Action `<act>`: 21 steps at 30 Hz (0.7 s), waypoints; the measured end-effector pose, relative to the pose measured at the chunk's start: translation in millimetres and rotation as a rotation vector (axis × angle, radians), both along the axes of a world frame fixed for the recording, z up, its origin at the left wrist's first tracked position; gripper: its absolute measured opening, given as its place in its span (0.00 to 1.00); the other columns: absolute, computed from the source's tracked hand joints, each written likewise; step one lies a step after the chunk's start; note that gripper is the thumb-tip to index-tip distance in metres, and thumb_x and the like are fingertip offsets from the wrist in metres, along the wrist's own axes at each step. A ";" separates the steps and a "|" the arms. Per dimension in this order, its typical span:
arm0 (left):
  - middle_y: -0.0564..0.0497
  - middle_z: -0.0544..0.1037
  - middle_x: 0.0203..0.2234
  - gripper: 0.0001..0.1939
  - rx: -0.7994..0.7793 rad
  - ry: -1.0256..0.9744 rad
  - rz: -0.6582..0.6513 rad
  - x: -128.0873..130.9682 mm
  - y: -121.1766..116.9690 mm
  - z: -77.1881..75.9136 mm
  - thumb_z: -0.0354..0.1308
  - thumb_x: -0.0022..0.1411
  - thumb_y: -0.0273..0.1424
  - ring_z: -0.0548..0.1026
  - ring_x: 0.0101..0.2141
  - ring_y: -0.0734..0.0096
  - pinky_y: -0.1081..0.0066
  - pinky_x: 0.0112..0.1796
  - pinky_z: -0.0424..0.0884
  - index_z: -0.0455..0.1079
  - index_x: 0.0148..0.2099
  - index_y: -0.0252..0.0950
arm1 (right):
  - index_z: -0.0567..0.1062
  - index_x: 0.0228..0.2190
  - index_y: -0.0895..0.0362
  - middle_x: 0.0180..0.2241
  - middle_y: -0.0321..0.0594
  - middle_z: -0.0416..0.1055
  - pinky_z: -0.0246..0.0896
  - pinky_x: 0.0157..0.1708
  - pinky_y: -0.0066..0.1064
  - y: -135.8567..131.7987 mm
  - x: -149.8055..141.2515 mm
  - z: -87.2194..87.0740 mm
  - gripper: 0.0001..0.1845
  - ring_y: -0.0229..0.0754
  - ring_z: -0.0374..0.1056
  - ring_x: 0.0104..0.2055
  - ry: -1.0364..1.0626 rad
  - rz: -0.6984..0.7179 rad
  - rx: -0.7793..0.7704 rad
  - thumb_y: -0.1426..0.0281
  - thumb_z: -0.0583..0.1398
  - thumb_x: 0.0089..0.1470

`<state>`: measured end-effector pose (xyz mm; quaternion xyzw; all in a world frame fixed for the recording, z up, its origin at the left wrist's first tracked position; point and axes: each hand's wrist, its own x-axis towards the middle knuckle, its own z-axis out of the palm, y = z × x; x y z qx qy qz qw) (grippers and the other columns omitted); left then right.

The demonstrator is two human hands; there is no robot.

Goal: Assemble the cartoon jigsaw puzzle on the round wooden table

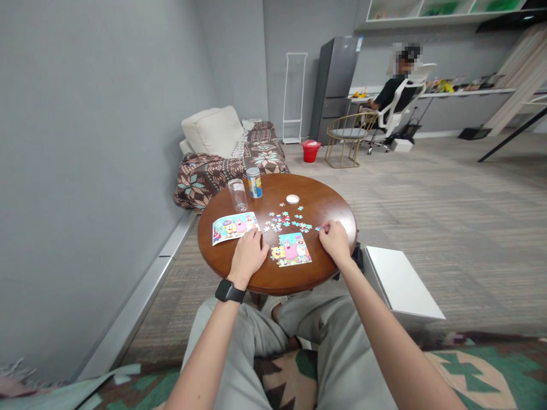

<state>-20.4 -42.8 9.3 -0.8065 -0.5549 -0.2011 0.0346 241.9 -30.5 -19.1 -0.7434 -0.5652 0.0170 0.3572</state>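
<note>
On the round wooden table, a partly joined jigsaw puzzle (pixel 292 249) shows a pink starfish and other cartoon figures. My right hand (pixel 335 239) is closed in a pinch at the table's right side, with a small puzzle piece (pixel 318 228) at its fingertips. Several loose puzzle pieces (pixel 280 221) lie scattered beyond the joined part. My left hand (pixel 249 254), a dark watch on its wrist, rests palm down with fingers out. Its fingertips touch the lower right edge of a printed reference picture (pixel 233 227), and it lies just left of the joined puzzle.
A clear glass (pixel 238 195), a printed canister (pixel 254 183) and a round lid (pixel 293 199) stand or lie toward the table's (pixel 316 191) far side. A white box (pixel 401 279) is on the floor at right. Another person (pixel 387 94) sits in the background.
</note>
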 end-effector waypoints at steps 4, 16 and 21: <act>0.40 0.75 0.51 0.15 -0.006 0.018 -0.003 -0.3 0.4 -0.3 0.49 0.66 0.28 0.72 0.52 0.56 0.61 0.57 0.66 0.71 0.50 0.32 | 0.73 0.31 0.58 0.33 0.45 0.70 0.59 0.42 0.35 -0.4 -0.3 1.3 0.08 0.46 0.65 0.37 0.009 -0.003 -0.018 0.74 0.54 0.53; 0.41 0.73 0.49 0.18 -0.010 0.124 -0.042 -1.1 -1.5 3.3 0.49 0.68 0.29 0.71 0.50 0.58 0.61 0.54 0.67 0.70 0.57 0.35 | 0.73 0.29 0.58 0.31 0.44 0.70 0.59 0.39 0.35 0.7 -0.2 1.3 0.07 0.46 0.66 0.35 0.007 -0.002 -0.005 0.74 0.54 0.52; 0.41 0.72 0.50 0.18 -0.003 0.114 -0.046 -2.3 -0.9 1.3 0.49 0.67 0.29 0.71 0.50 0.57 0.60 0.53 0.67 0.69 0.57 0.35 | 0.73 0.28 0.57 0.30 0.44 0.70 0.58 0.38 0.34 -0.2 -0.7 3.5 0.07 0.46 0.66 0.35 0.013 0.001 -0.011 0.74 0.54 0.52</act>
